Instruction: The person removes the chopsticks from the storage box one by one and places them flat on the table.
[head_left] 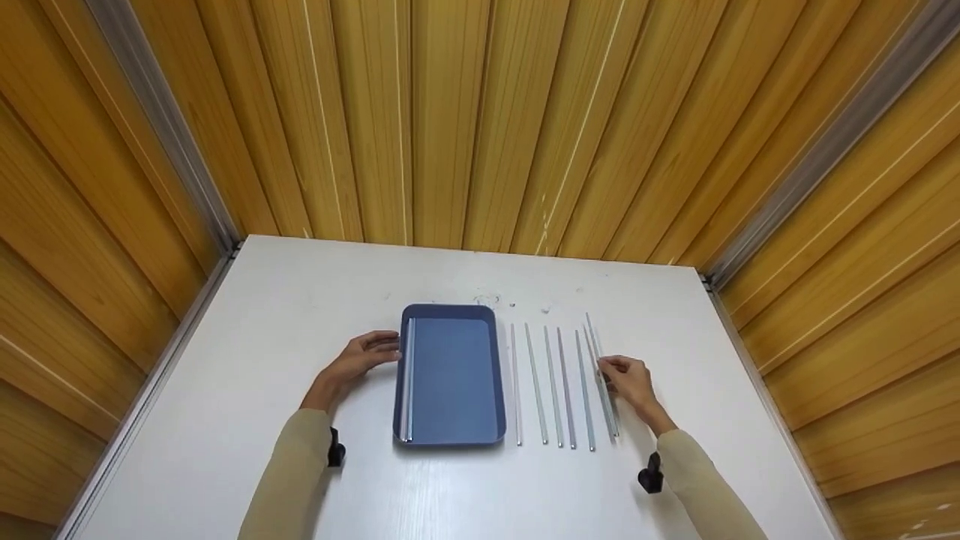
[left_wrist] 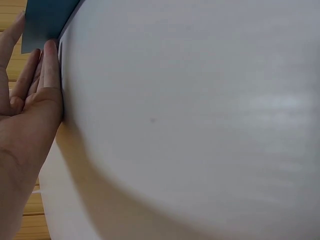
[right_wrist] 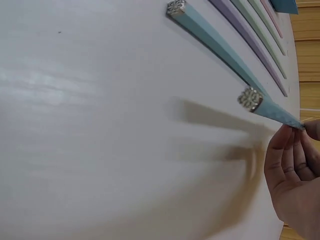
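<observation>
My right hand (head_left: 628, 380) pinches a light-blue chopstick (right_wrist: 275, 112) between thumb and fingertips. Its ornate silver end points toward the near side, raised over the white table. Beside it lies another blue chopstick (right_wrist: 215, 45), and a row of pastel chopsticks (head_left: 559, 382) extends left toward the blue tray (head_left: 498, 375). Inside that tray, along its left wall, lie light-coloured chopsticks (head_left: 409, 375) with silver ends. My left hand (head_left: 366, 354) has its fingers extended against the tray's outer left side; the left wrist view shows the fingertips (left_wrist: 50, 52) at the tray wall.
The white table (head_left: 300, 300) carries the tray and the row of chopsticks. Wood-patterned panels (head_left: 442, 127) stand behind it and on both sides, with metal frame posts (head_left: 810, 135) at the corners. A few small marks show on the table behind the tray.
</observation>
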